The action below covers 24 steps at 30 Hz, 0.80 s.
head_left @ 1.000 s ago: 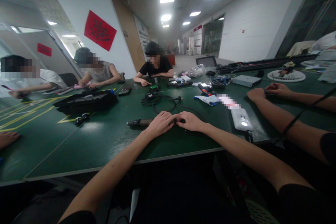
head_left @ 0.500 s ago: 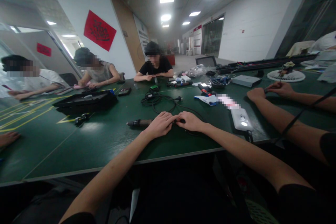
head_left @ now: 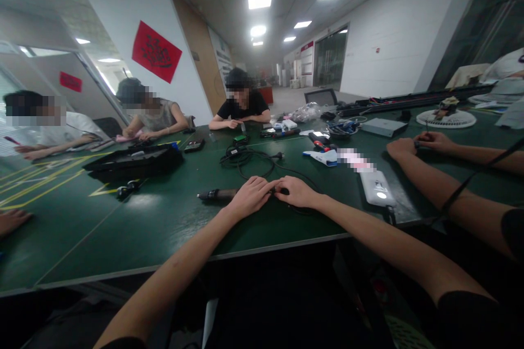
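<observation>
A dark electric screwdriver point(head_left: 219, 194) lies along the green table point(head_left: 164, 234), its tip pointing left. Over its rear body my left hand point(head_left: 252, 196) is closed, fingers wrapped on it from above. My right hand point(head_left: 297, 191) is closed in a pinch at the screwdriver's tail end, where a black cable joins; the exact part between those fingertips is mostly hidden. The fingertips of both hands meet above the tool. From there a black cable runs back to a loose coil with a plug point(head_left: 279, 156).
Left on the table is a black tray point(head_left: 135, 159), with small black parts point(head_left: 127, 189) before it. To the right lie a blue-and-white packet point(head_left: 321, 158) and a white power bank point(head_left: 376, 188). A co-worker's hands point(head_left: 421, 144) work at far right; several people sit across.
My hands stay at the same place on the electric screwdriver, with only slight finger movement. The view has tilted a little. The person opposite has drawn a hand back.
</observation>
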Motion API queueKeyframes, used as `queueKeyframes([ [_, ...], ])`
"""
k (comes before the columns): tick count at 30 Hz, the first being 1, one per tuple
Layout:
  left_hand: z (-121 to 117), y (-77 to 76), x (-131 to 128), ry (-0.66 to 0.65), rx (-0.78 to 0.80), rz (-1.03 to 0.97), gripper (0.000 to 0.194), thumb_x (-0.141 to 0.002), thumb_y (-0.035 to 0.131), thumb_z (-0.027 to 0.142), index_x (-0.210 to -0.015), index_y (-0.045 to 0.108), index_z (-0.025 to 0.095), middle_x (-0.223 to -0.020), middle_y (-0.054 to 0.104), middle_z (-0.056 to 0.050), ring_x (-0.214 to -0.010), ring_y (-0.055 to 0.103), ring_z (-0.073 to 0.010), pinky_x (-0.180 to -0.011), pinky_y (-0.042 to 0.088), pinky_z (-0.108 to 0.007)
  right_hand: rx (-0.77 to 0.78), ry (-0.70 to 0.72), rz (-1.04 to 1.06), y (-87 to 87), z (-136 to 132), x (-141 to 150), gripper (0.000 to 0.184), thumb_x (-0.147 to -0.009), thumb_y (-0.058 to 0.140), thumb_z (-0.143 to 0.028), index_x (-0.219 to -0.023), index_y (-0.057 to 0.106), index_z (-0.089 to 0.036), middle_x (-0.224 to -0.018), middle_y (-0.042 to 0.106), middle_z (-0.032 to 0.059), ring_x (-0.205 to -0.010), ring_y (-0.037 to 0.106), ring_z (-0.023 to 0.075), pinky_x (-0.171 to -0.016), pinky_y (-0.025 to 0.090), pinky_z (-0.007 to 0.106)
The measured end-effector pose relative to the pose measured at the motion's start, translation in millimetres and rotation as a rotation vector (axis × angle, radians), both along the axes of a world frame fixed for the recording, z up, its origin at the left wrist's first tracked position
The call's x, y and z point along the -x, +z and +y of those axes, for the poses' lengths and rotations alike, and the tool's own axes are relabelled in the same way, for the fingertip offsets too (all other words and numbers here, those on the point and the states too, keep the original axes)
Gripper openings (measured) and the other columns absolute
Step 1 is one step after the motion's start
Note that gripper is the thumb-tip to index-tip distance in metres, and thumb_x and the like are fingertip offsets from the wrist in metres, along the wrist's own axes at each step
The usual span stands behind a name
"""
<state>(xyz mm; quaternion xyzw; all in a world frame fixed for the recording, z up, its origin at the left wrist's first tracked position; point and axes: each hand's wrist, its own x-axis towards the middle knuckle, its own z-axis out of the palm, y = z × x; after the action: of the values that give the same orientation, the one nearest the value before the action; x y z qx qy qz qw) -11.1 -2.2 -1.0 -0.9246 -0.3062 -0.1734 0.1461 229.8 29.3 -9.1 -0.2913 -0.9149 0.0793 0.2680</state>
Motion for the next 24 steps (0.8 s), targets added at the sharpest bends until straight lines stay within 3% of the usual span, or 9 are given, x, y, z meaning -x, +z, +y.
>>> queueKeyframes([
  [6, -1.1, 0.0, 2.3, -0.033, 0.034, 0.008, 0.061, -0.103, 0.046, 0.021, -0.162, 0.030, 0.025, -0.122, 0.065, -0.009, -0.122, 0.057, -0.0265, -0.110, 0.043, -0.046, 0.003, -0.004, 0.004, -0.3, 0.4, 0.7, 0.013, -0.095, 0.071, -0.027, -0.086, 0.071, -0.018, -0.094, 0.070, 0.0059, -0.089, 0.062, 0.0202, -0.082, 0.045, 0.032],
  [13, 2.5, -2.2, 0.5, 0.029, -0.004, 0.011, 0.060, -0.106, 0.047, 0.026, -0.163, 0.029, 0.024, -0.113, 0.066, -0.008, -0.115, 0.059, -0.0260, -0.106, 0.045, -0.045, 0.012, 0.010, -0.019, 2.1, -0.4, 0.5, 0.013, -0.095, 0.070, -0.026, -0.085, 0.070, -0.018, -0.095, 0.071, 0.0049, -0.089, 0.062, 0.0198, -0.082, 0.044, 0.032],
  [20, -2.5, 1.2, 2.9, -0.022, 0.020, -0.003, 0.065, -0.104, 0.049, 0.024, -0.165, 0.027, 0.025, -0.119, 0.066, -0.009, -0.121, 0.058, -0.0263, -0.110, 0.044, -0.046, 0.004, 0.014, -0.013, 0.2, 0.0, -0.7, 0.012, -0.096, 0.069, -0.026, -0.087, 0.071, -0.018, -0.096, 0.072, 0.0064, -0.092, 0.063, 0.0209, -0.084, 0.046, 0.032],
  [24, -1.6, -0.5, 1.3, 0.014, 0.001, -0.012, 0.064, -0.106, 0.048, 0.024, -0.165, 0.025, 0.025, -0.118, 0.066, -0.008, -0.117, 0.059, -0.0256, -0.108, 0.045, -0.045, 0.005, 0.005, -0.006, -1.3, 0.9, -0.4, 0.011, -0.095, 0.070, -0.026, -0.087, 0.071, -0.018, -0.096, 0.072, 0.0061, -0.092, 0.063, 0.0211, -0.084, 0.046, 0.032],
])
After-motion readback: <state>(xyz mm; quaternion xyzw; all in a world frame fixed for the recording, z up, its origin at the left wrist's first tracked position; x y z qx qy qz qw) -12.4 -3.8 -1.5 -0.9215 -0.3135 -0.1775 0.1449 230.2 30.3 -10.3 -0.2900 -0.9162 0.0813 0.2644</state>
